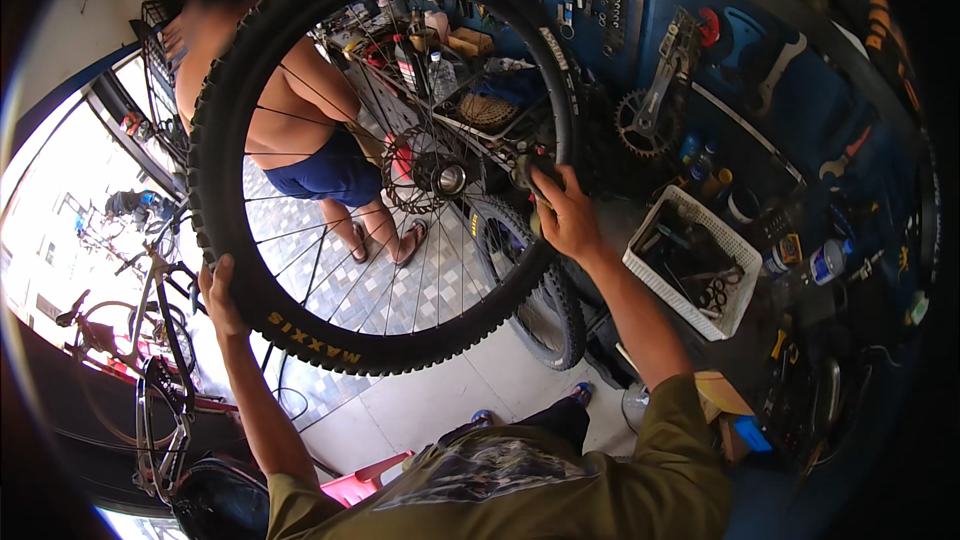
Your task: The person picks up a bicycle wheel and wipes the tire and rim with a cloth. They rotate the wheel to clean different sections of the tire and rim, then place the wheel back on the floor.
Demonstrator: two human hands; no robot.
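A large bicycle wheel (222,130) with a knobby black tyre stands raised in front of me. Its spokes run to a hub (450,179) beside a brake disc (411,202). My left hand (221,300) is closed on the tyre at the lower left, thumb toward me. At the right side of the rim, my right hand (570,215) has its fingers curled round a small dark thing with a roundish end (527,172). What that thing is, I cannot make out. Part of it lies hidden behind the fingers.
Beyond the wheel a person (300,90) stands with their back to me. On the right bench sits a white basket (650,258) of metal parts, near bottles (828,262). Tools and a crankset (650,120) hang nearby. Bicycles (155,340) stand left; a red stool (360,483) is low.
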